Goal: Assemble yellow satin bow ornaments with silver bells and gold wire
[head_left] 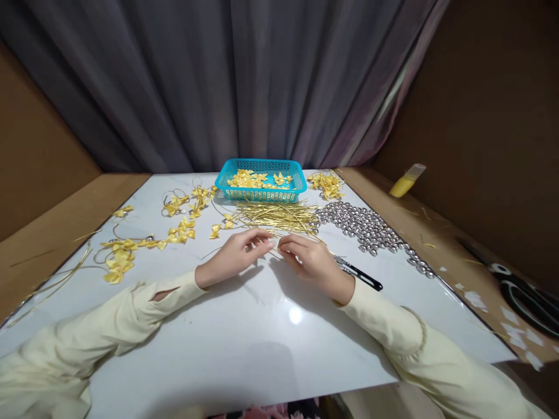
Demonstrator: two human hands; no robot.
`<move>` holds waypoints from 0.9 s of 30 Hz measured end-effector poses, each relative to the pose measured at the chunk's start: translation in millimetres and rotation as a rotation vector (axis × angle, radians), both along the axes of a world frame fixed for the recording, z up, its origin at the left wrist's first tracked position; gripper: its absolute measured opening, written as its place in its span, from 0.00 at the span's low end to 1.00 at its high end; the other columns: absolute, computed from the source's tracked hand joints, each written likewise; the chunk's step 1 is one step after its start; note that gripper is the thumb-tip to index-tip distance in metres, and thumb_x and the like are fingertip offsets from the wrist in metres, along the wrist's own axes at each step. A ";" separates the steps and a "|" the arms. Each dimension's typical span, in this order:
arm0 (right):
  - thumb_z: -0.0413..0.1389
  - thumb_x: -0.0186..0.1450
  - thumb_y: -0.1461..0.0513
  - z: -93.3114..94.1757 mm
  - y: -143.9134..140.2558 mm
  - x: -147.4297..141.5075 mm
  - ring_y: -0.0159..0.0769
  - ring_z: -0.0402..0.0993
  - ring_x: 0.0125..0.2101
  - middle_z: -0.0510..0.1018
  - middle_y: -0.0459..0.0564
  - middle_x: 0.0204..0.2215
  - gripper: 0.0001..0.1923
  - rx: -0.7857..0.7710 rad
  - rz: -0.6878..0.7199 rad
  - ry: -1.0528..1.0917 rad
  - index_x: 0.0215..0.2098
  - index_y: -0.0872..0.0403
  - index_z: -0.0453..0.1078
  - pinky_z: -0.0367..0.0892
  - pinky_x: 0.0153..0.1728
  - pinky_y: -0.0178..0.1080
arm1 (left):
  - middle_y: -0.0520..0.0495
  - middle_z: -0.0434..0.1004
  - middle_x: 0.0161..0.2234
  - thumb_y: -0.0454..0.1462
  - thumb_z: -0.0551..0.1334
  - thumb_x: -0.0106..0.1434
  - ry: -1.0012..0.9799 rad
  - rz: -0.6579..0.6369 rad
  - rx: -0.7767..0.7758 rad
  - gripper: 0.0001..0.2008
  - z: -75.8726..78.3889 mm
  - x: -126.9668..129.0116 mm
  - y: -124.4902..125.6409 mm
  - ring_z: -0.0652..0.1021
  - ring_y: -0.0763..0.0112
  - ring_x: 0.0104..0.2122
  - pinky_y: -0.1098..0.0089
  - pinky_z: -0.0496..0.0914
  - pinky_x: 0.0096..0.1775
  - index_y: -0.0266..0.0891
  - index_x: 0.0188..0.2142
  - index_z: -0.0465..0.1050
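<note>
My left hand [238,254] and my right hand [308,260] rest close together on the white table [244,326], fingertips nearly touching at the near end of a pile of thin gold wire strips [279,216]. The fingers of both hands pinch at something small between them, likely a gold strip; I cannot make it out clearly. Under my right hand lies a black-handled tool [360,273]. Both arms wear cream sleeves.
A turquoise basket [261,179] with yellow bows stands at the back. More yellow ribbon bows [179,230] lie scattered left. Silver beads [371,230] spread to the right. Scissors [526,297] and a yellow bottle [406,181] lie on the brown surface at right.
</note>
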State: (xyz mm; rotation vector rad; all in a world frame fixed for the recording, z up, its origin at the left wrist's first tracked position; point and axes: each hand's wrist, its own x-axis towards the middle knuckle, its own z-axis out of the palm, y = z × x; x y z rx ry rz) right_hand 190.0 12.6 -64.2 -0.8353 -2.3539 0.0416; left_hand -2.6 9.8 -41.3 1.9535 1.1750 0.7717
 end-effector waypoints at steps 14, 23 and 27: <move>0.47 0.65 0.68 0.5 -4.0 -2.5 0.37 0.73 0.33 0.77 0.54 0.35 0.09 0.047 -0.056 -0.127 0.33 0.59 0.69 0.69 0.32 0.37 | 0.45 0.72 0.32 0.33 0.49 0.67 0.524 -0.140 0.552 0.13 1.4 8.3 -13.5 0.70 0.66 0.33 0.64 0.62 0.39 0.32 0.39 0.71; 0.49 0.63 0.70 -0.3 -3.9 -2.8 0.37 0.73 0.32 0.76 0.54 0.33 0.07 0.027 -0.073 -0.151 0.31 0.59 0.68 0.67 0.30 0.36 | 0.44 0.71 0.30 0.32 0.44 0.68 0.658 -0.178 0.656 0.17 -1.6 12.5 -15.5 0.69 0.65 0.30 0.63 0.60 0.37 0.32 0.35 0.71; 0.49 0.63 0.70 -1.0 -4.1 -3.1 0.36 0.73 0.33 0.75 0.53 0.34 0.07 0.015 -0.061 -0.146 0.32 0.58 0.68 0.67 0.30 0.35 | 0.44 0.71 0.29 0.32 0.44 0.68 0.643 -0.172 0.629 0.17 -2.1 11.5 -13.6 0.69 0.65 0.29 0.63 0.61 0.36 0.32 0.34 0.70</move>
